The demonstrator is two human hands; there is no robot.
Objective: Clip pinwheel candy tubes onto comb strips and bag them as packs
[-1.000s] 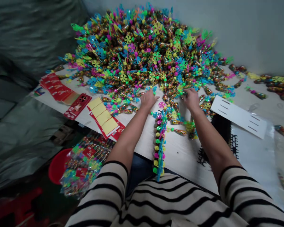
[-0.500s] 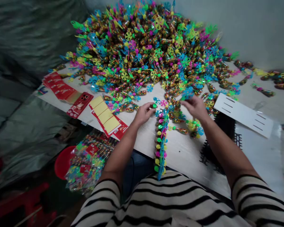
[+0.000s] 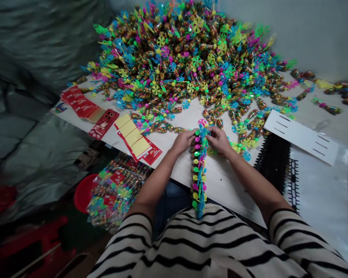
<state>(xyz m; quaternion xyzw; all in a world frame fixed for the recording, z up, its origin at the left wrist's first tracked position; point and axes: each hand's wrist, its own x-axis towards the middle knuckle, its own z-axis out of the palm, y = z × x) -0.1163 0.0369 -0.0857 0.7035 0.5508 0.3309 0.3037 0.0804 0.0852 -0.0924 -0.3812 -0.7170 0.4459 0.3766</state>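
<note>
A long row of small candy-filled bottles with coloured fan tops (image 3: 199, 173) runs from the table down to my waist. At its far end my left hand (image 3: 186, 140) pinches a green-capped piece on the left side. My right hand (image 3: 218, 139) is closed at the right side of the same end, fingers on a blue fan top. Just beyond them a pink fan (image 3: 202, 122) shows. Behind lies a big heap of similar bottles (image 3: 185, 58).
Red cards (image 3: 81, 104), a red phone-like item (image 3: 103, 123) and yellow-panelled cards (image 3: 132, 136) lie left. Right are a white slotted card (image 3: 301, 137), black plastic strips (image 3: 274, 162) and clear film (image 3: 319, 193). Packed bags (image 3: 113, 193) sit below beside a red basin (image 3: 84, 193).
My right hand has come left and down from the heap's edge to the row's far end with a blue-topped piece. My left hand has moved right, onto the row.
</note>
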